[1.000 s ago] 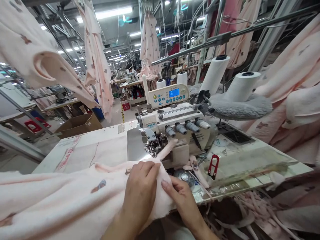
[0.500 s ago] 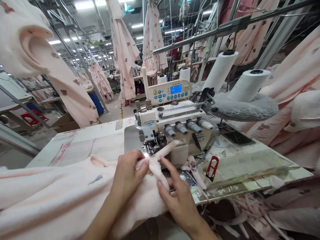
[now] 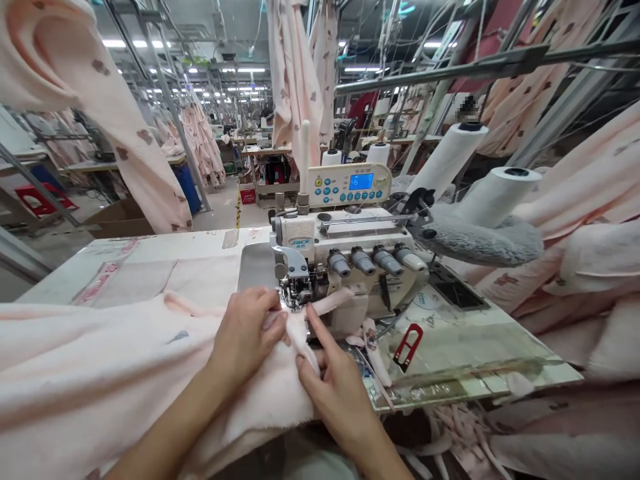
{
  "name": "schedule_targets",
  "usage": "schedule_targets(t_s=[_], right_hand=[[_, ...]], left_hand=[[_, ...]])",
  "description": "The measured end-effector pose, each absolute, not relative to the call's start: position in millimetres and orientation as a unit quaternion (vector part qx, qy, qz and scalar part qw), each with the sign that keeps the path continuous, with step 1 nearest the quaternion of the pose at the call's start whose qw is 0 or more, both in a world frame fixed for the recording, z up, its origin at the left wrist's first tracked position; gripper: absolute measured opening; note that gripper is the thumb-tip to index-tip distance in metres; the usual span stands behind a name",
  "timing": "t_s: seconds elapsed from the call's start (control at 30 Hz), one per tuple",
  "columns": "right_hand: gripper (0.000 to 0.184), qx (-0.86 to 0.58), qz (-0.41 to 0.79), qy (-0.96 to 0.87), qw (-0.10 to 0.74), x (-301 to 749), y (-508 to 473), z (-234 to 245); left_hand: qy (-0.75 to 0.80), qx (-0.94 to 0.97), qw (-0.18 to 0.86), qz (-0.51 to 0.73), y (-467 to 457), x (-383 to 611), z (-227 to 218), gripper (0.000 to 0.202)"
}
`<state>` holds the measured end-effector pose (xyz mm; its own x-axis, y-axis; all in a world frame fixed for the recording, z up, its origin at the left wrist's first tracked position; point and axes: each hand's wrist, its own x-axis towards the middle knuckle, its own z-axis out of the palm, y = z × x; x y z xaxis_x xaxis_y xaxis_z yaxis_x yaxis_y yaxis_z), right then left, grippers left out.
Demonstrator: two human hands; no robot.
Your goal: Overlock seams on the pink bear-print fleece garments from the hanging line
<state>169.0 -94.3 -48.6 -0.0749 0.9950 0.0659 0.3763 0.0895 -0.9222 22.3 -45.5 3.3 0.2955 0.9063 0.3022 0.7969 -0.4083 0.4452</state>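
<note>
A pale pink fleece garment [image 3: 105, 373] with small printed motifs lies across the sewing table [image 3: 150, 267] in front of me. My left hand [image 3: 247, 333] pinches its edge just before the presser foot [image 3: 295, 293] of a cream overlock sewing machine [image 3: 350, 257]. My right hand [image 3: 333, 387] rests on the same fabric to the right, index finger stretched toward the foot, thumb pressing the cloth. A narrow pink strip [image 3: 333, 301] runs out from under the foot to the right.
Red thread snips [image 3: 407, 347] lie on the table right of the machine. White thread cones [image 3: 445, 163] and a grey fluffy piece [image 3: 480, 240] stand behind. Pink garments [image 3: 575, 220] pile up at right and hang overhead. Fabric trimmings [image 3: 465, 433] hang below the table edge.
Both hands slid the fabric edge forward to the presser foot. My left hand went from flat on the cloth to pinching it, and my right index finger stretched out. The view shifted slightly.
</note>
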Motion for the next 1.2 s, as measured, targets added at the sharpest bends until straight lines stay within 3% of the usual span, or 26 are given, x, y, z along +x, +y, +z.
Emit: schedule_targets(t_s=[0.27, 0.5, 0.63, 0.8, 1.0, 1.2], right_hand=[[0.065, -0.535, 0.428, -0.599, 0.414, 172, -99, -45], [0.054, -0.507, 0.521, -0.472, 0.498, 162, -105, -62], [0.043, -0.431, 0.623, -0.419, 0.500, 163, -102, -65], [0.045, -0.440, 0.615, -0.423, 0.499, 169, -97, -54], [0.042, -0.420, 0.616, -0.410, 0.526, 167, -95, -57], [0.020, -0.369, 0.627, -0.479, 0.492, 171, -113, -61]], left_hand=[[0.540, 0.800, 0.083, 0.250, -43, 23, 4, 0.014], [0.446, 0.826, -0.138, 0.316, -73, 29, -14, 0.019], [0.438, 0.850, -0.149, 0.254, -78, 33, -18, 0.031], [0.442, 0.859, -0.138, 0.221, -72, 35, -12, 0.034], [0.395, 0.856, -0.125, 0.309, -95, 28, -23, 0.033], [0.401, 0.825, -0.093, 0.388, -121, 18, -54, 0.028]])
